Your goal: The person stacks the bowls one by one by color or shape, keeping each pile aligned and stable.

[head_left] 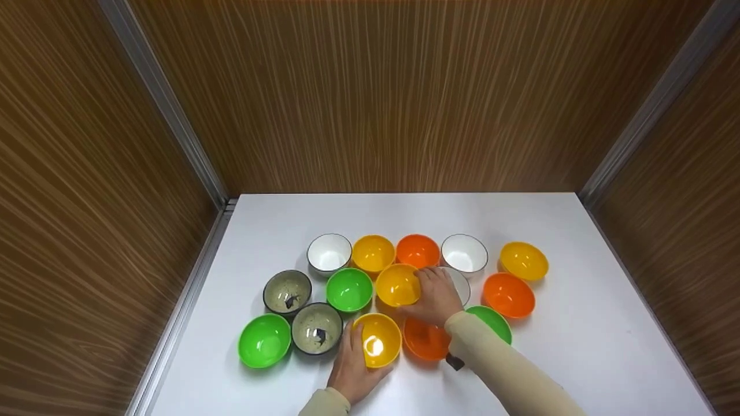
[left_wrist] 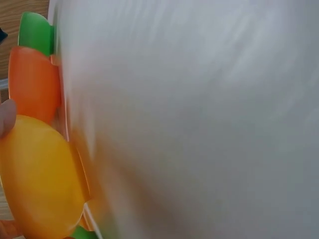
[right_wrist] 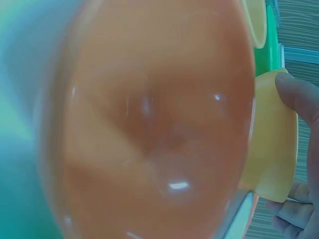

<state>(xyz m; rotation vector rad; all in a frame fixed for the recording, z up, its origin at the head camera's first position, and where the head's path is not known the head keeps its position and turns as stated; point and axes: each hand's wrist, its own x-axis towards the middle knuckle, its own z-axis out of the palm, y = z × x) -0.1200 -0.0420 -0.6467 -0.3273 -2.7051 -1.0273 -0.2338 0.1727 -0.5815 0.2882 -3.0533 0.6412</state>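
My left hand (head_left: 354,365) grips the side of a yellow bowl (head_left: 381,341) in the front row, its fingers at the left rim and thumb toward the near side. In the left wrist view this yellow bowl (left_wrist: 42,179) fills the lower left, a fingertip on its rim. My right hand (head_left: 436,297) holds another yellow bowl (head_left: 399,286) in the middle row by its right rim. The right wrist view shows thumb and fingers on opposite edges of that bowl (right_wrist: 271,139). An orange bowl (head_left: 425,340) stands below my right wrist, and a white bowl (head_left: 459,284) is partly hidden behind the hand.
Bowls stand close together in rows on the white table (head_left: 601,346): green (head_left: 265,341), speckled grey (head_left: 317,329), white (head_left: 329,253), yellow (head_left: 524,261) and orange (head_left: 509,296) ones. A green bowl (head_left: 490,325) is partly under my right sleeve. Wood-grain panels (head_left: 393,98) enclose the back and sides.
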